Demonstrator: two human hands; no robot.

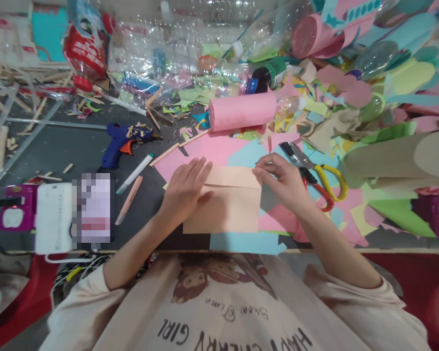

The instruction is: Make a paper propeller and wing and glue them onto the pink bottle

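A sheet of pale orange paper [227, 214] lies before me near the table's front edge, its far strip folded over toward me. My left hand [186, 187] rests on its left side, fingers stretched out over the fold. At the far right corner, my right hand [278, 178] pinches the paper's edge between thumb and fingers. Close beside that hand are scissors [329, 183] with yellow and red handles, partly hidden behind it. Pink and blue paper pieces lie under and around the sheet.
Beyond the sheet lies a pink paper-wrapped cylinder [243, 112]. To the left are a blue glue gun [117, 144], two markers [135, 173], a phone [95, 207] and a white power strip [53, 219]. Plastic bottles [88, 53] and paper scraps crowd the back; a brown roll [395, 153] lies right.
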